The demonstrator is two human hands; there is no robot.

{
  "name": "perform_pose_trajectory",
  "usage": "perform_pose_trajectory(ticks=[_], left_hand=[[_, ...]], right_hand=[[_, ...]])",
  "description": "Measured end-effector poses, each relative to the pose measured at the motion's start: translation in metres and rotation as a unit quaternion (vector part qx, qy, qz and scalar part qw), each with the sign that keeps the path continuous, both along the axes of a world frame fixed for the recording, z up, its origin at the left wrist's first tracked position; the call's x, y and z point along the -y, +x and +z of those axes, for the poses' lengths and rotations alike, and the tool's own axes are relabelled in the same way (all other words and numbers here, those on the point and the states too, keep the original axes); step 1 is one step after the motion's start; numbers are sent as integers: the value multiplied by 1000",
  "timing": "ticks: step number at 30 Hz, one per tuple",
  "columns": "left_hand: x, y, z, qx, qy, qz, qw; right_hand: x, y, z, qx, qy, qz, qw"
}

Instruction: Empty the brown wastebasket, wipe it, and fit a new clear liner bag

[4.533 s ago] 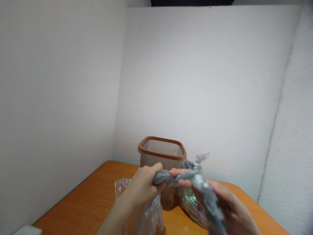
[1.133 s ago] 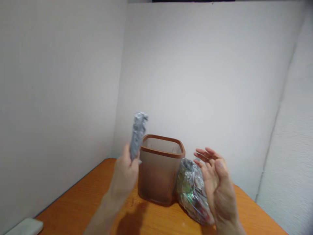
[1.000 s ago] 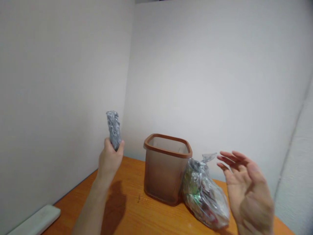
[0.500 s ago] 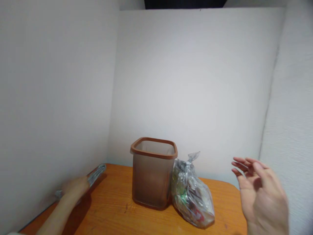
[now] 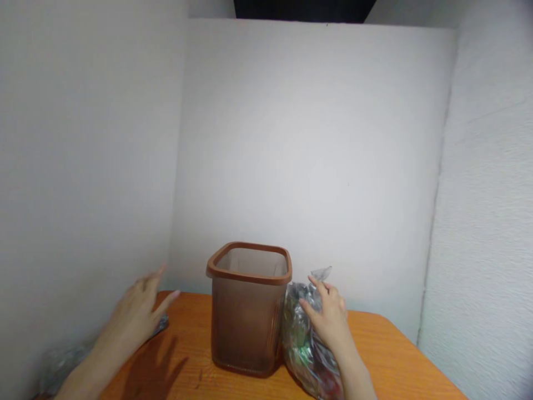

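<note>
My left hand [image 5: 139, 308] is raised over the left side of the table, fingers spread, holding nothing. Below and behind it lies crumpled clear plastic [image 5: 62, 361], mostly covered by my arm. My right hand [image 5: 327, 314] is at the knotted top of a clear plastic bag [image 5: 297, 339] filled with mixed rubbish. Its thumb and fingers are apart around the bag's neck; whether they touch it I cannot tell. Left of the bag stands a brown translucent bin [image 5: 245, 328] with a brown rim, upright, no contents visible in it.
The orange-brown wooden table [image 5: 187, 333] has a rounded far right corner. White walls stand close on the left [image 5: 83, 166], behind [image 5: 308, 155] and on the right [image 5: 483, 222]. A dark opening [image 5: 303, 10] shows above the back wall.
My left hand has let go of the folded plastic and lifted, fingers spreading. My right hand has moved left from the table's right side to the tied bag. The view has shifted slightly.
</note>
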State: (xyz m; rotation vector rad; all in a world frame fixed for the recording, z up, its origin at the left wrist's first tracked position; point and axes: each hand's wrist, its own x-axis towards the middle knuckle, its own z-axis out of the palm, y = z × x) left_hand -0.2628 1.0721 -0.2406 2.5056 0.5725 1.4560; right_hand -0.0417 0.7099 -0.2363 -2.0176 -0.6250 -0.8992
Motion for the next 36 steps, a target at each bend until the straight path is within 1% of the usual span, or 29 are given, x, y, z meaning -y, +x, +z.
perform_pose_trajectory(ticks=[2,3,5,7,11,15,18,23,27,30,33,36], left_hand=[[22,9,8,1,13,-95,995],[33,14,12,-2,12,-127,992],[53,24,17,-3,-2,-168,986],[63,35,22,-1,-22,-188,982],[66,57,33,-2,-53,-193,980],[66,68,38,2,-61,-197,979],[68,65,40,4,-48,-196,979],[73,47,45,-58,-54,-169,982],[85,29,53,-97,-62,-158,981],[96,18,61,-117,-67,-152,979],[104,12,68,-128,-71,-150,978],[108,10,69,-127,-68,-163,976]], right_hand=[[-10,4,-11,1,-73,-45,996],[-14,7,-16,0,-92,-57,994],[-18,14,-22,-3,-94,-59,994],[-17,22,-25,-5,-95,-64,993],[-10,43,-28,-13,-91,-73,993],[-3,57,-32,-12,-80,-69,994],[-2,57,-33,-5,-70,-53,996],[1,47,-28,27,-36,-28,999],[22,37,-12,49,-5,-20,999],[43,20,10,86,59,-22,994],[58,-7,43,137,122,8,983],[64,-33,88,175,129,51,975]])
